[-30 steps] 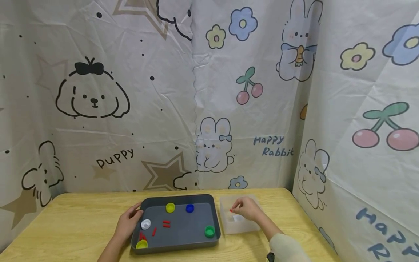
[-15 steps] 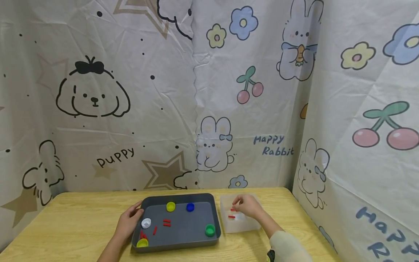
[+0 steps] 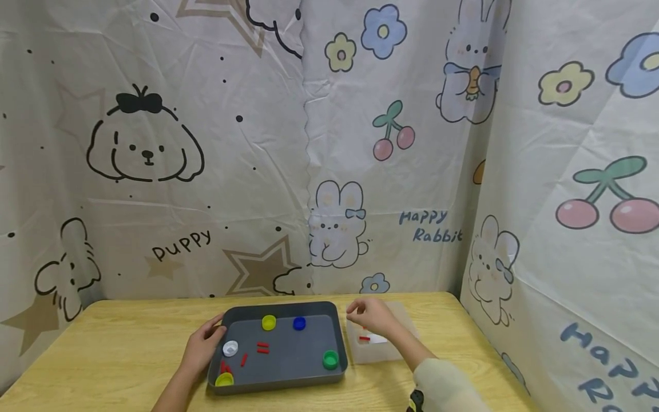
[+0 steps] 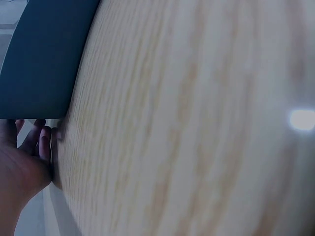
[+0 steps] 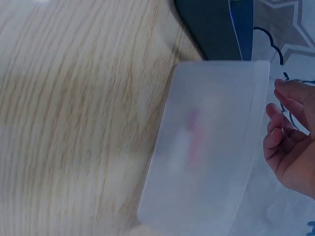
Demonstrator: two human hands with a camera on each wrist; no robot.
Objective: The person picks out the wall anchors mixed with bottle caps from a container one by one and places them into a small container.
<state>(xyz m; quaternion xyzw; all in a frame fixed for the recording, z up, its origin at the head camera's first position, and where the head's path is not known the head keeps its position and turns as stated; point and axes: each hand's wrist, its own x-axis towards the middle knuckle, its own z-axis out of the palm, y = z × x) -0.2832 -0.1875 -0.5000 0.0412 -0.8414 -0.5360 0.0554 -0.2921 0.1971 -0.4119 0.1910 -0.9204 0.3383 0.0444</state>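
Note:
My left hand (image 3: 202, 348) grips the left edge of a dark grey tray (image 3: 293, 366), thumb at the rim; the left wrist view shows its fingers at the tray's outer wall. My right hand (image 3: 374, 318) hovers over the left side of a translucent plastic box (image 3: 368, 356), its fingers loosely bent with nothing visible between them. Inside that box lies a red stick (image 3: 364, 338), partly covered by the hand in the head view and blurred through the wall in the right wrist view. More red sticks (image 3: 263, 351) lie on the left half of the tray.
Round plastic caps sit in the tray: yellow (image 3: 269, 323) and blue (image 3: 300, 324) at the back, white (image 3: 230, 348) at left, another yellow cap (image 3: 224, 380) in the front left corner, green (image 3: 330, 360) at right. A printed curtain (image 3: 257, 189) hangs behind the wooden table (image 3: 118, 355).
A second ago my right hand pinched a red stick over the box; it has let go, and red sticks show in the box. The hand has since moved left and up. My left hand stays put.

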